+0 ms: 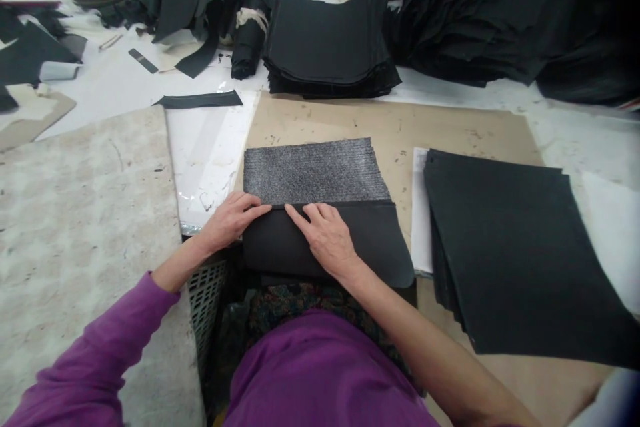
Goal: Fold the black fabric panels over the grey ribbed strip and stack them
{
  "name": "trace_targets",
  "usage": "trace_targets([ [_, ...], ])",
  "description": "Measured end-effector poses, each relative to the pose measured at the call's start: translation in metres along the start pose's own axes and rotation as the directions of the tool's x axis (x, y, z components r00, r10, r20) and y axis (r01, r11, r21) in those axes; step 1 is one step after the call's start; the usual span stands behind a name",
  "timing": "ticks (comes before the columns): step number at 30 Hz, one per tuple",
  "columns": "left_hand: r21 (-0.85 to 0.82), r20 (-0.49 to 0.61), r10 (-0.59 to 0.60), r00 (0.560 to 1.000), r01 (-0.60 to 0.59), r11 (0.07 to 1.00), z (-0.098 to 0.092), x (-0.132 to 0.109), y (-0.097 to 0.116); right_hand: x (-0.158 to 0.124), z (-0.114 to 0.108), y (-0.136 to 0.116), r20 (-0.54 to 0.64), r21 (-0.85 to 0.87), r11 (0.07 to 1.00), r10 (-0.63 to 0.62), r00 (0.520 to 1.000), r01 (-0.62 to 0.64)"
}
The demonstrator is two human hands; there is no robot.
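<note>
A black fabric piece (370, 240) lies folded over at the table's near edge, its grey ribbed underside (315, 170) showing beyond the fold. My left hand (230, 220) rests at the left end of the fold line, fingers stretched flat on the cloth. My right hand (327, 237) presses flat on the folded black flap, fingertips at the fold near the middle. Neither hand grips anything. Both sleeves are purple.
A stack of black cut pieces (520, 253) lies to the right on white paper. Another black stack (327, 40) sits behind on the brown board (450, 127). Loose black scraps, a rolled bundle (250, 33) and heaps of dark cloth (490, 13) fill the back. A mesh basket (205, 300) stands below the edge.
</note>
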State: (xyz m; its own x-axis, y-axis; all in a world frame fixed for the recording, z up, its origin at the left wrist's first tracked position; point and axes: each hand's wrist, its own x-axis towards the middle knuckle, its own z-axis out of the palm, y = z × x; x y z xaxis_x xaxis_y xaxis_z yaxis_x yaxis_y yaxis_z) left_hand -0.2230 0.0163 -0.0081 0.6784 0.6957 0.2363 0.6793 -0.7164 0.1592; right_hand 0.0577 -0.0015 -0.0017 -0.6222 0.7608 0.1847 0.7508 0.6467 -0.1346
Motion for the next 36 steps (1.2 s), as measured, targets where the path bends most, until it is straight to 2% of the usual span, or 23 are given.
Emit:
trace_targets([
  [6,0.08,0.087,0.036,0.996,-0.043,0.996,-0.013,-0.001,0.003,0.006,-0.005,0.0,0.025,-0.037,0.999,-0.008,1.0,0.009],
  [9,0.137,0.13,0.061,0.99,-0.079,0.987,-0.02,0.004,0.007,0.011,-0.005,-0.005,-0.005,-0.032,0.999,-0.007,1.0,0.007],
  [13,0.197,0.169,0.083,0.982,-0.116,0.973,-0.022,0.005,0.009,0.021,0.002,-0.021,-0.053,0.008,0.998,-0.064,0.997,0.065],
  [17,0.197,0.159,0.083,0.984,-0.115,0.974,-0.02,-0.004,0.002,0.026,0.013,-0.031,-0.046,0.044,0.995,-0.086,0.995,0.088],
  [23,0.146,0.129,0.034,0.991,-0.053,0.988,-0.02,-0.024,-0.009,0.027,0.012,-0.032,-0.029,0.049,0.995,-0.086,0.996,0.087],
  [29,0.169,0.139,0.002,0.99,-0.025,0.985,-0.025,-0.039,-0.01,0.03,0.008,-0.035,-0.02,0.01,0.996,-0.094,0.995,0.094],
  [32,0.187,0.14,-0.055,0.989,0.029,0.982,-0.032,-0.045,-0.006,0.029,0.009,-0.035,-0.029,0.005,0.995,-0.095,0.995,0.095],
  [34,0.192,0.085,-0.135,0.987,0.117,0.974,-0.034,-0.044,0.001,0.029,0.01,-0.034,-0.039,0.007,0.996,-0.094,0.995,0.094],
  [36,0.148,-0.025,-0.213,0.977,0.214,0.966,-0.031,-0.037,0.012,0.029,0.011,-0.035,-0.052,0.012,0.996,-0.093,0.994,0.094],
])
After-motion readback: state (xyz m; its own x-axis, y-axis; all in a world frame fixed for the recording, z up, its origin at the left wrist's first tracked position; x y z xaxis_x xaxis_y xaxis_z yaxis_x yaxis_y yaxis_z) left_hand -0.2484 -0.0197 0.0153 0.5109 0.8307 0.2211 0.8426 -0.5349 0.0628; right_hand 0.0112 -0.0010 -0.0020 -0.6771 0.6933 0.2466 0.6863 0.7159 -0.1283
